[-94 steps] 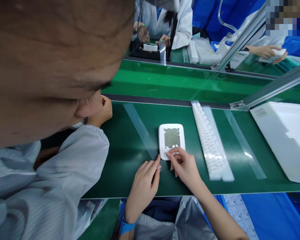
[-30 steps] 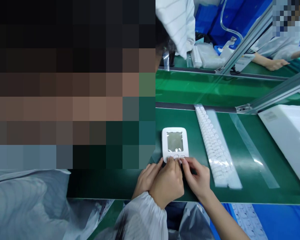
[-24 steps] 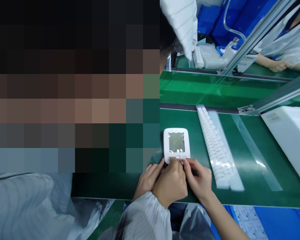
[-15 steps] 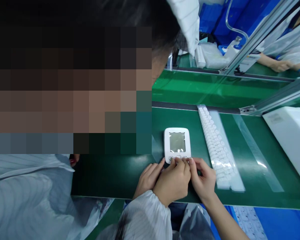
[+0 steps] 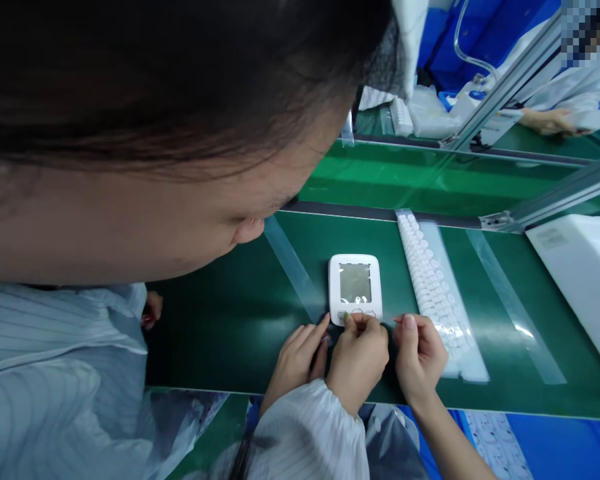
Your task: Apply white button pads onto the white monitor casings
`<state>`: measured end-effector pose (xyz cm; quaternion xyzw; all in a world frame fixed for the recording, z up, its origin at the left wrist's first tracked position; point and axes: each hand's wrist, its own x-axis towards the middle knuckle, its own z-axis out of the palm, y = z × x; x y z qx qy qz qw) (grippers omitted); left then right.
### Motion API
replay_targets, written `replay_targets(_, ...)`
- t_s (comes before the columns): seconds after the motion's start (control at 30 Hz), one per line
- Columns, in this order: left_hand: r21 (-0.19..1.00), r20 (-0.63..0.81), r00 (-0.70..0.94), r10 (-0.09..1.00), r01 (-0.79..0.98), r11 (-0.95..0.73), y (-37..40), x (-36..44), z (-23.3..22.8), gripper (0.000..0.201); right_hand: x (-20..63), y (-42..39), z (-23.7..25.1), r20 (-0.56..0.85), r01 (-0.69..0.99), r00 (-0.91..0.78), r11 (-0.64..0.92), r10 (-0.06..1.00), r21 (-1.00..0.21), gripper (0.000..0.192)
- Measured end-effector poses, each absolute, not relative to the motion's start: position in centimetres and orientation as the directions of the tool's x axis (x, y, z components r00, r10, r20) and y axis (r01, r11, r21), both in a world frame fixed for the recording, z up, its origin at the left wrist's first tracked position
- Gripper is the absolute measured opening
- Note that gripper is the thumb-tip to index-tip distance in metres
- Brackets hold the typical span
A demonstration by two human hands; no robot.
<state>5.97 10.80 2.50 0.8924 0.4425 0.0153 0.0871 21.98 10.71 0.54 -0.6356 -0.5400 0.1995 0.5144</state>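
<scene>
A white handheld device (image 5: 355, 283) with a grey screen lies flat on the green belt (image 5: 230, 320). My left hand (image 5: 297, 357) rests on the belt with its fingertips against the device's lower left corner. A co-worker's hand (image 5: 359, 357) in a striped white sleeve sits between my hands, with a fingertip pressed on the device's button row. My right hand (image 5: 420, 350) is just right of the device, off it, with its fingers curled and nothing visible in them. It lies beside a long strip of small white button parts (image 5: 430, 287).
The co-worker's head (image 5: 155, 133) leans in close and fills the upper left. Clear film strips (image 5: 293, 267) (image 5: 515, 310) lie on the belt. A white tray (image 5: 580, 267) sits at the right under an aluminium rail (image 5: 555, 193). Other people work across the far belt.
My right hand has come off the device's buttons and drawn back to the right. The co-worker's hand stays on the button row, and their head has leaned further in.
</scene>
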Motion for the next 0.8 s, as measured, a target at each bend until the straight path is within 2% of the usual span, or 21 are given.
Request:
replay_targets(0.03,0.185,-0.051,0.570,0.820,0.812,-0.553,10.3,4.7,1.7,0.055,21.9,10.7,0.5,0.306,0.477,0.338,0.118,0.890,-0.871,0.032)
replay_targets(0.1,0.333,0.010,0.436,0.900,0.847,-0.414,9.5,2.6,0.5,0.053,21.9,10.7,0.5,0.320,0.485,0.328,0.132,0.889,-0.865,0.031)
replay_targets(0.2,0.427,0.031,0.376,0.926,0.833,-0.353,9.0,1.0,-0.1,0.050,21.7,10.8,0.7,0.339,0.512,0.308,0.145,0.889,-0.846,0.031)
replay_targets(0.63,0.614,0.164,0.257,0.952,0.729,-0.302,9.5,1.0,0.0,0.044,21.5,11.4,1.2,0.359,0.556,0.264,0.163,0.895,-0.815,0.031)
replay_targets(0.8,0.563,0.127,0.284,0.950,0.768,-0.305,9.7,0.9,0.6,0.045,21.2,11.3,1.7,0.369,0.553,0.260,0.176,0.892,-0.815,0.031)
